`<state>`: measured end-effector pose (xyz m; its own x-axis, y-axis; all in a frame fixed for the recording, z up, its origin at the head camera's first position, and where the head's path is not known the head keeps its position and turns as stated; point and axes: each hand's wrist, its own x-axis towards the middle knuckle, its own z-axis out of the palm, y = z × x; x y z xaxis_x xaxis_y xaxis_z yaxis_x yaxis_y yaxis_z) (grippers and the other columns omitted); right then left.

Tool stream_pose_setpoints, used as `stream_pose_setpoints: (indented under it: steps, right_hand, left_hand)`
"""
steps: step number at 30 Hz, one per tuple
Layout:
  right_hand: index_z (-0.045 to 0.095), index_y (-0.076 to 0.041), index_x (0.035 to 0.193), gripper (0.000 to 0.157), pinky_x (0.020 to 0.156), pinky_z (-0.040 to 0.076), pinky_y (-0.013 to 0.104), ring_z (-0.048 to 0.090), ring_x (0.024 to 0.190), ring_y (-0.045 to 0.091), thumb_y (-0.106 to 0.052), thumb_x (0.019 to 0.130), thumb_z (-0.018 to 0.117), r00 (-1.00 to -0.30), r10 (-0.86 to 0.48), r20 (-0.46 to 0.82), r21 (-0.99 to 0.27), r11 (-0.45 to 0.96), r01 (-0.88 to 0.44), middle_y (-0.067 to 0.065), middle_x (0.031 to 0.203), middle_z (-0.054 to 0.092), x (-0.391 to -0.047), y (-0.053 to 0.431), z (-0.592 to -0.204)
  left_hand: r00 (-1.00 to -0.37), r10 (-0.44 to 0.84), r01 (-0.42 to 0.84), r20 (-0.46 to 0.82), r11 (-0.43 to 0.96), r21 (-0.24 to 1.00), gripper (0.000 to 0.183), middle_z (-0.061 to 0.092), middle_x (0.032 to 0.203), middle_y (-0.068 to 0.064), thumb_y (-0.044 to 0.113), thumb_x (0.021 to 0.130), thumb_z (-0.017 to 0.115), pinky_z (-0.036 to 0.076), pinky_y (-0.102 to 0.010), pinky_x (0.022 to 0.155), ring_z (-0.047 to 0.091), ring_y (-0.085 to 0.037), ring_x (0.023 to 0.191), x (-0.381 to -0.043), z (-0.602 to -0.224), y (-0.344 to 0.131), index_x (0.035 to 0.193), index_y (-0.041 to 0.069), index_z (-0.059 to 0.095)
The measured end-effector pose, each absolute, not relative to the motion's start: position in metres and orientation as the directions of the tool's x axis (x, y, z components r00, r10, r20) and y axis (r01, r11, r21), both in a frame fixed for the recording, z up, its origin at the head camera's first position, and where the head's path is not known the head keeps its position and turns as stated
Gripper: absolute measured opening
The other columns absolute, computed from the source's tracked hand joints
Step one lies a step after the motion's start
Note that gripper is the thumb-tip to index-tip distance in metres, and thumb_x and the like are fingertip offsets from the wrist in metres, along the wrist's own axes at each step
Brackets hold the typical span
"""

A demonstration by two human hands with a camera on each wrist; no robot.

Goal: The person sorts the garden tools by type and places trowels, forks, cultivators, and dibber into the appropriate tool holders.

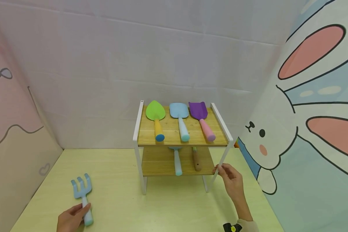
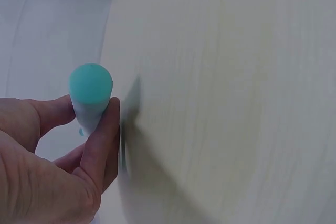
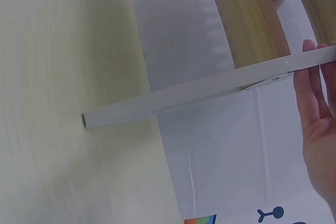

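Note:
My left hand (image 1: 72, 217) pinches the pale handle of a light blue hand fork (image 1: 82, 190) at the table's left; its three tines point away from me. In the left wrist view, thumb and fingers hold the handle by its turquoise end (image 2: 91, 83). At the right, my right hand (image 1: 232, 180) grips the white front leg (image 3: 199, 90) of a two-tier shelf (image 1: 181, 141). On its top board lie a green trowel (image 1: 155, 111), a light blue shovel (image 1: 179, 111) and a purple shovel (image 1: 198, 111). The lower board bears a blue-handled tool (image 1: 178, 162) and a wooden-handled tool (image 1: 196, 161), their heads hidden.
The shelf stands on a pale wood-grain table (image 1: 116, 206) before a white cloth backdrop (image 1: 104, 64). A pink printed panel (image 1: 11, 96) borders the left side, a rabbit-printed panel (image 1: 322, 154) the right. Something small and orange (image 1: 236, 143) shows behind the shelf's right side.

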<state>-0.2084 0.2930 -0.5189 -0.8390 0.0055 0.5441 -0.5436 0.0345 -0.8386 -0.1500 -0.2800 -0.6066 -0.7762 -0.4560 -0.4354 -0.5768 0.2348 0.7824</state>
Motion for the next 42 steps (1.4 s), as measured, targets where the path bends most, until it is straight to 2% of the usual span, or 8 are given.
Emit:
stream_pose_setpoints:
  steps: [5, 12, 19, 24, 35, 40, 42]
  right_hand:
    - [0.061, 0.019, 0.107, 0.012, 0.086, 0.060, 0.030, 0.074, 0.091, 0.013, 0.014, 0.101, 0.052, -0.846, 0.011, 0.534, -0.845, 0.049, -0.533, 0.008, 0.100, 0.073, -0.208, 0.292, -0.519]
    - [0.061, 0.020, 0.107, 0.012, 0.086, 0.060, 0.029, 0.073, 0.090, 0.013, 0.016, 0.100, 0.052, -0.838, 0.009, 0.545, -0.838, 0.041, -0.544, 0.005, 0.099, 0.074, -0.209, 0.291, -0.519]
    - [0.061, 0.020, 0.107, 0.012, 0.085, 0.060, 0.029, 0.074, 0.090, 0.014, 0.018, 0.100, 0.051, -0.833, 0.011, 0.554, -0.832, 0.023, -0.554, 0.008, 0.099, 0.074, -0.209, 0.292, -0.520]
    - [0.061, 0.021, 0.106, 0.012, 0.086, 0.060, 0.030, 0.073, 0.090, 0.014, 0.018, 0.099, 0.051, -0.832, 0.011, 0.555, -0.832, 0.027, -0.555, 0.010, 0.097, 0.074, -0.209, 0.292, -0.520]
    - [0.061, 0.020, 0.107, 0.013, 0.086, 0.060, 0.029, 0.073, 0.090, 0.014, 0.018, 0.099, 0.052, -0.832, 0.013, 0.555, -0.831, 0.032, -0.555, 0.014, 0.097, 0.073, -0.210, 0.292, -0.520]
    - [0.062, 0.020, 0.107, 0.012, 0.086, 0.060, 0.031, 0.074, 0.090, 0.013, 0.017, 0.099, 0.052, -0.837, 0.022, 0.547, -0.837, 0.035, -0.546, 0.011, 0.098, 0.073, -0.209, 0.292, -0.521]
    - [0.062, 0.020, 0.107, 0.012, 0.086, 0.060, 0.032, 0.074, 0.090, 0.013, 0.017, 0.099, 0.052, -0.838, 0.025, 0.545, -0.838, 0.036, -0.544, 0.010, 0.098, 0.073, -0.209, 0.292, -0.521]
  left_hand:
    - [-0.754, -0.473, -0.579, -0.456, 0.151, 0.801, 0.094, 0.074, 0.087, -0.014, 0.046, 0.080, 0.088, 0.059, -0.034, 0.063, 0.067, -0.015, 0.074, -0.146, -0.612, -0.276, 0.136, -0.019, 0.050]
    - [-0.720, -0.521, -0.557, -0.458, 0.040, 0.830, 0.089, 0.069, 0.076, 0.006, 0.038, 0.079, 0.090, 0.057, -0.029, 0.058, 0.063, -0.008, 0.067, -0.139, -0.605, -0.262, 0.138, -0.016, 0.052]
    - [-0.718, -0.531, -0.498, -0.451, -0.061, 0.865, 0.088, 0.070, 0.076, 0.007, 0.031, 0.077, 0.092, 0.058, -0.028, 0.057, 0.063, -0.006, 0.066, -0.132, -0.598, -0.245, 0.139, -0.016, 0.051]
    - [-0.740, -0.536, -0.448, -0.407, -0.058, 0.892, 0.084, 0.071, 0.077, 0.008, 0.029, 0.079, 0.090, 0.058, -0.027, 0.057, 0.065, -0.002, 0.063, -0.127, -0.592, -0.234, 0.138, -0.017, 0.053]
    - [-0.730, -0.551, -0.432, -0.404, -0.086, 0.898, 0.083, 0.072, 0.083, 0.010, 0.029, 0.077, 0.091, 0.057, -0.027, 0.058, 0.066, -0.001, 0.066, -0.120, -0.592, -0.217, 0.141, -0.011, 0.054]
    - [-0.740, -0.515, -0.468, -0.432, -0.065, 0.881, 0.094, 0.072, 0.092, 0.012, 0.043, 0.076, 0.091, 0.056, -0.027, 0.060, 0.065, 0.000, 0.070, -0.115, -0.595, -0.217, 0.146, -0.007, 0.051]
    - [-0.746, -0.498, -0.488, -0.442, -0.043, 0.872, 0.097, 0.074, 0.099, 0.008, 0.050, 0.076, 0.090, 0.056, -0.028, 0.062, 0.064, 0.002, 0.071, -0.113, -0.596, -0.217, 0.147, -0.004, 0.051]
